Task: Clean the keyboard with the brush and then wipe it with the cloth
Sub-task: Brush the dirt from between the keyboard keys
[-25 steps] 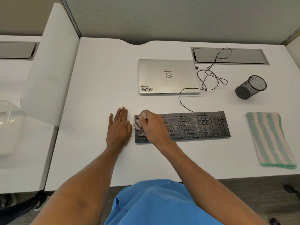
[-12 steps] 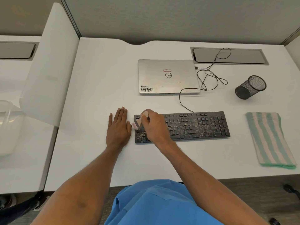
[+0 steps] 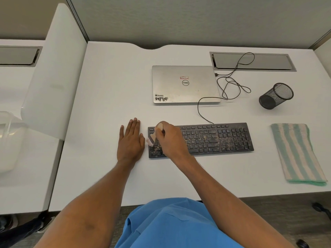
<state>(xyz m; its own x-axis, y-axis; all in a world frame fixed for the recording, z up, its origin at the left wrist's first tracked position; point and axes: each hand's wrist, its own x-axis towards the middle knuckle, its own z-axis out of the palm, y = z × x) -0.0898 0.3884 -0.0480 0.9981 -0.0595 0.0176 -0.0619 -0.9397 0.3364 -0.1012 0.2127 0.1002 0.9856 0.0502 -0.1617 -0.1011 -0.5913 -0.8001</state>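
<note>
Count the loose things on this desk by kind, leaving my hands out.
flat black computer keyboard: 1
closed silver laptop: 1
black wire-mesh pen cup: 1
green-and-cream striped cloth: 1
wooden-handled brush: 1
thin black cable: 1
Total: 6

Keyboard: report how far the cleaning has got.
Nothing looks finished: debris speckles much of the keyboard. In hand: the right hand grips the brush at its left end, the left hand flat on the desk beside it. Left: brushing the rest, then wiping; the cloth lies folded at the right, untouched.
</note>
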